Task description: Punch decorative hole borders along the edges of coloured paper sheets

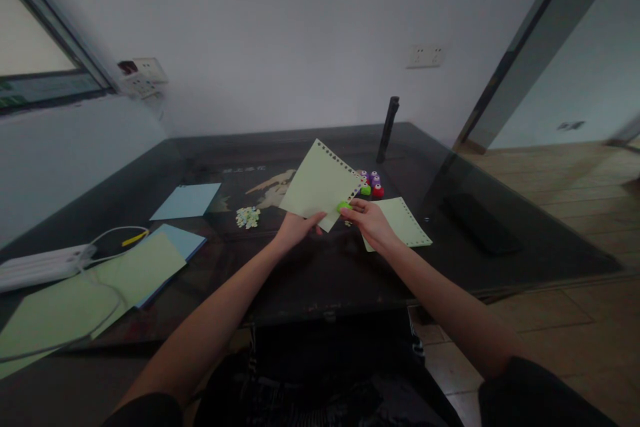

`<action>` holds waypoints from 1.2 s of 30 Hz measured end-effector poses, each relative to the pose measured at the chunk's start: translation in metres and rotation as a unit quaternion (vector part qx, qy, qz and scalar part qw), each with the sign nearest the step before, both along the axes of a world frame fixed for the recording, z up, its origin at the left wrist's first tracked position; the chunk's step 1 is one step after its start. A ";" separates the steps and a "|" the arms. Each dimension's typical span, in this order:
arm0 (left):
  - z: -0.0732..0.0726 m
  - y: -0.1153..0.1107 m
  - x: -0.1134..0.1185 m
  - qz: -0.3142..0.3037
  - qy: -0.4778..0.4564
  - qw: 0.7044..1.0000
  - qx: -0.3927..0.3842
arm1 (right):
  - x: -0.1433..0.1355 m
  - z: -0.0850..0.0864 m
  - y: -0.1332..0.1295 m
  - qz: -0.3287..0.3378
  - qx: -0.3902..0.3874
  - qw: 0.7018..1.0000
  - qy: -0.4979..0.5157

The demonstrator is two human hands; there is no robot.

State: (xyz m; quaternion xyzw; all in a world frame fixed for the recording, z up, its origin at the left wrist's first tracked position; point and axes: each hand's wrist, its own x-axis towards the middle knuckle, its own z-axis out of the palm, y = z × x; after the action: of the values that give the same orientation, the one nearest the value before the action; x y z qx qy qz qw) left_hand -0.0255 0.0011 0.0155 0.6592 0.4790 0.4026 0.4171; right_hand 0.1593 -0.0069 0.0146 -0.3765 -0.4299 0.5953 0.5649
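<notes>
My left hand (297,229) grips a pale green sheet of paper (317,180) by its lower edge, thumb on top. The sheet is raised and tilted above the table, with a row of punched holes along its upper right edge. In my right hand (371,219) is a small lime green craft punch (344,206), pinched at the sheet's lower right edge. Under my right wrist lies another pale green sheet (403,223), also punched along one edge. Behind the raised sheet stand several small punches (375,180) in purple, red and green, partly hidden.
A pile of tiny paper cutouts (248,217) lies left of my hands. Farther left are a blue sheet (187,201), stacked green sheets (100,283) and a white power strip (47,267) with its cable. A black upright cylinder (388,129) stands at the back; a dark flat object (481,223) lies right.
</notes>
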 end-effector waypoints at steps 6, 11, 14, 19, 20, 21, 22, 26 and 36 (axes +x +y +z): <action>0.002 -0.001 0.000 -0.004 0.007 1.000 0.009 | 0.000 0.000 0.000 0.001 0.001 1.000 -0.013; 0.003 -0.001 -0.001 -0.014 0.016 1.000 0.009 | 0.000 -0.001 0.001 -0.007 0.005 1.000 -0.011; 0.001 0.000 -0.002 -0.011 0.021 1.000 0.011 | 0.000 0.000 0.001 -0.004 -0.001 1.000 -0.012; -0.003 0.003 -0.003 -0.012 0.040 0.999 0.011 | -0.001 0.001 0.001 -0.009 -0.001 1.000 -0.007; -0.002 0.003 -0.003 -0.012 0.038 0.999 0.012 | -0.001 0.000 0.001 -0.009 -0.001 1.000 -0.006; -0.002 0.002 -0.003 -0.012 0.035 0.999 0.012 | -0.001 0.000 0.001 -0.010 0.000 1.000 -0.006; -0.002 0.002 -0.002 -0.013 0.032 0.999 0.012 | -0.001 0.000 0.001 -0.009 0.001 1.000 -0.008; 0.000 0.001 -0.002 -0.020 0.020 0.999 0.015 | 0.000 -0.001 0.002 -0.005 0.011 1.000 -0.018; 0.005 -0.004 0.001 -0.016 0.023 1.000 0.006 | 0.000 0.000 0.002 -0.010 0.018 1.000 -0.019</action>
State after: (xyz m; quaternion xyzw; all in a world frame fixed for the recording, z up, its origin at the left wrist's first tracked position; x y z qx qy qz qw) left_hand -0.0246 -0.0026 0.0205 0.6787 0.4753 0.3830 0.4084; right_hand 0.1596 -0.0045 0.0145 -0.3816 -0.4474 0.5749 0.5690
